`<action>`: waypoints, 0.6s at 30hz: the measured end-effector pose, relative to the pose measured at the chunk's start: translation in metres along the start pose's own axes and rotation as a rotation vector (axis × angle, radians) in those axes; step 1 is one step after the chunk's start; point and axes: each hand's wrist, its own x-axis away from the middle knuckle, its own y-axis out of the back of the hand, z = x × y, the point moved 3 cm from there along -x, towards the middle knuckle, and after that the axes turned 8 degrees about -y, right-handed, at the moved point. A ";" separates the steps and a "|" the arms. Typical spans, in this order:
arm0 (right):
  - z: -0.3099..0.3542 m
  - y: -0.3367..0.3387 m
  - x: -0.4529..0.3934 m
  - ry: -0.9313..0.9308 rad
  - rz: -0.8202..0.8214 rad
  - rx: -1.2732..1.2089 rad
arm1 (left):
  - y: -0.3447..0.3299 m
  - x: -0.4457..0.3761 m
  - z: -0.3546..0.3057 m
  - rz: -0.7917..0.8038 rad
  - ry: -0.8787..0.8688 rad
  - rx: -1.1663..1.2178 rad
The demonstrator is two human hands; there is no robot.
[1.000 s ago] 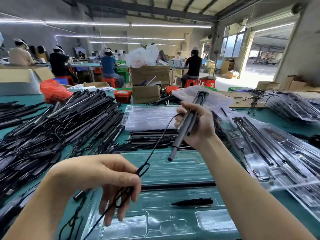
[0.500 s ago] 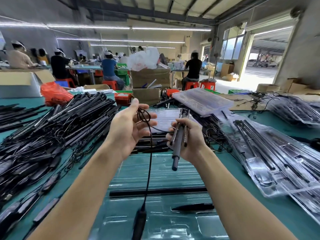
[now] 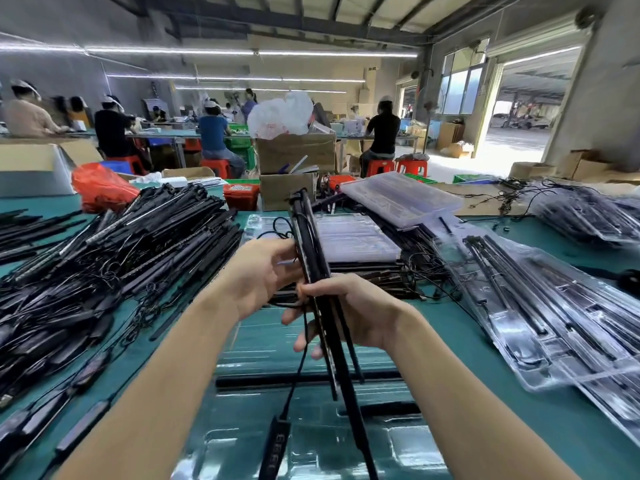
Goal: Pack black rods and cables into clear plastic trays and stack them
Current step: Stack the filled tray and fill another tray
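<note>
To our left the loose pile (image 3: 114,258) is huge — most work remains; filled trays (image 3: 554,306) lie right. Our open tray (image 3: 311,441) has one rod. Right hand (image 3: 360,313) grips the rods (image 3: 311,258); left hand (image 3: 263,275) holds their cable (image 3: 294,375).

The long black rods (image 3: 313,271) in my grip look like matt plastic. Below lies a clear moulded plastic tray (image 3: 242,445), glossy and smooth, on the desk's (image 3: 450,327) matt green cloth-like covering.
</note>
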 end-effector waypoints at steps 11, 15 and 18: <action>0.023 -0.037 0.019 0.197 0.535 -0.149 | 0.049 0.018 -0.010 0.311 0.207 -0.203; 0.059 -0.048 0.022 0.397 0.354 -0.261 | 0.049 0.014 -0.004 0.250 0.122 0.049; 0.086 -0.044 0.027 0.497 0.149 -0.285 | 0.045 0.019 0.007 0.310 0.103 0.163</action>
